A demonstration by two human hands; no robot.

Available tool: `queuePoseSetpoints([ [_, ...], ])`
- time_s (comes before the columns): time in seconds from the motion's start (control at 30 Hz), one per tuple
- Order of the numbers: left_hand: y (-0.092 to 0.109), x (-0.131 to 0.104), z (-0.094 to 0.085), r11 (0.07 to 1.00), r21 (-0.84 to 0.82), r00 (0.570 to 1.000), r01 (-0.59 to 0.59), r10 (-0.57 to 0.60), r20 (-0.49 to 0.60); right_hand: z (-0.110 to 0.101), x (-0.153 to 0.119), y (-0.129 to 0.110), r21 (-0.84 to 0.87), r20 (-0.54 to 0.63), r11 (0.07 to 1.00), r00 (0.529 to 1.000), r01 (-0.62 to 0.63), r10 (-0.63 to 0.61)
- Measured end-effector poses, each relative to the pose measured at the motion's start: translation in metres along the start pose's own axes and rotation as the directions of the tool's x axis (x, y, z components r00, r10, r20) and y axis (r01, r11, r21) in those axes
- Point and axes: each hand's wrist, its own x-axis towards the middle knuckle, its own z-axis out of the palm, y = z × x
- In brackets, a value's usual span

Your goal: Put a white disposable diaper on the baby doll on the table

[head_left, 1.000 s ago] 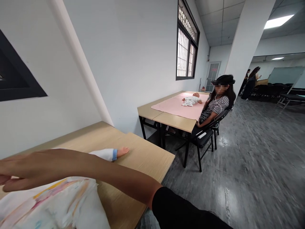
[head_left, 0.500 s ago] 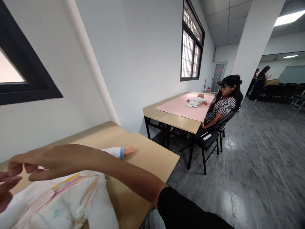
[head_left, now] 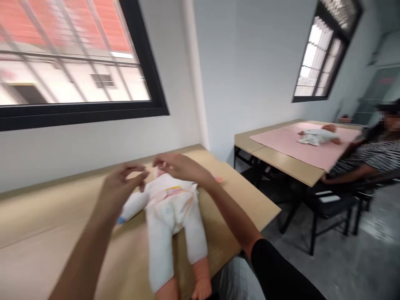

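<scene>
Doll (head_left: pixel 175 218) on its back, white clothing (head_left: pixel 160 248), yellow-trimmed diaper (head_left: pixel 168 205)

Motion blur softens the left hand (head_left: pixel 117 187) and right hand (head_left: pixel 184 166), leaving it unclear whether the fingertips grip or touch anything. The right hand covers most of the head of a white-clothed baby doll (head_left: pixel 161 243); the right forearm hides much of one doll arm, and the bottom edge crops one foot. The pale wooden table (head_left: pixel 246 200) and black-framed barred window (head_left: pixel 153 89) run out of frame at left. Across the room, a second, pale-clothed doll (head_left: pixel 318 135) blurs, while the right edge cuts off a seated person in black-and-white stripes (head_left: pixel 383 154).
</scene>
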Motion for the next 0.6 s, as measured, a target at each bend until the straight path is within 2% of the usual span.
queuePoseSetpoints([
  [0.1, -0.008, -0.005, -0.009, 0.989, -0.143, 0.999, 0.040, -0.038, 0.016, -0.002, -0.007, -0.008, 0.044, -0.022, 0.998, 0.999, -0.035, 0.036],
  [0.27, -0.022, 0.000, -0.005, 0.944, -0.329, 1.000, 0.014, -0.007, 0.024, -0.005, -0.011, -0.014, 0.147, -0.125, 0.989, 0.992, -0.006, 0.025],
  [0.43, -0.026, 0.000, -0.008, 0.910, -0.411, 0.997, 0.050, -0.024, 0.070, -0.002, -0.012, -0.014, 0.150, -0.215, 0.988, 0.975, -0.022, 0.054],
  [0.6, -0.026, 0.000, -0.010, 0.896, -0.438, 0.994, 0.075, -0.034, 0.100, -0.003, -0.012, -0.018, 0.152, -0.196, 0.988, 0.979, -0.030, 0.060],
])
